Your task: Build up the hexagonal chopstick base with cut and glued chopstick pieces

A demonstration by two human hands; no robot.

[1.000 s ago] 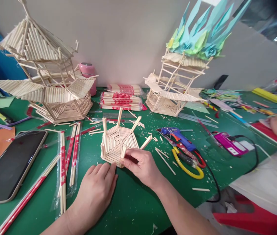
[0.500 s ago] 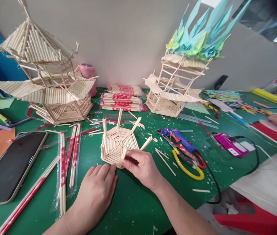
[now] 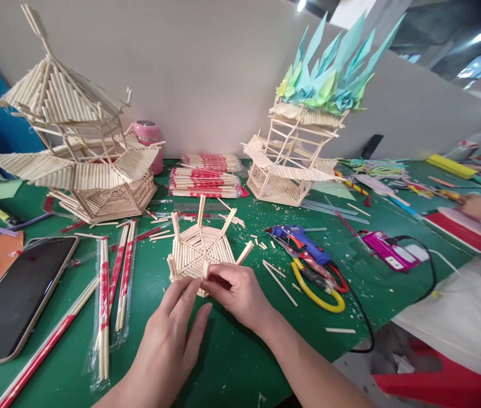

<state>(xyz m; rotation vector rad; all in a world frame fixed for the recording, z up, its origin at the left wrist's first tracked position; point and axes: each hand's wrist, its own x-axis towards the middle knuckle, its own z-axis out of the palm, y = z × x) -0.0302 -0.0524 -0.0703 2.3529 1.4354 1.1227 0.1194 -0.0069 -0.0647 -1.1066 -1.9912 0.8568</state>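
A small polygonal base (image 3: 192, 249) of pale wooden sticks lies on the green table, with short posts standing round its rim, some leaning outward. At its near edge my right hand (image 3: 238, 294) pinches a short wooden post (image 3: 206, 270) between thumb and fingers. My left hand (image 3: 170, 328) reaches in from the other side, its fingertips at the base's front edge close to that post. The left fingers are stretched out and the thumb is apart from them. Both hands partly hide the front of the base.
Two larger stick pavilions (image 3: 96, 187) (image 3: 281, 184) stand behind. A blue glue gun (image 3: 302, 241) and yellow-handled pliers (image 3: 317, 297) lie right. Left are a phone (image 3: 19, 300) and wrapped chopsticks (image 3: 103, 311); chopstick packs (image 3: 204, 182) lie behind. Another person's hand (image 3: 479, 207) is at far right.
My left hand has lifted from the table and opened, its fingers moving forward to the base's front edge. My right hand still pinches the post. The view has shifted slightly.
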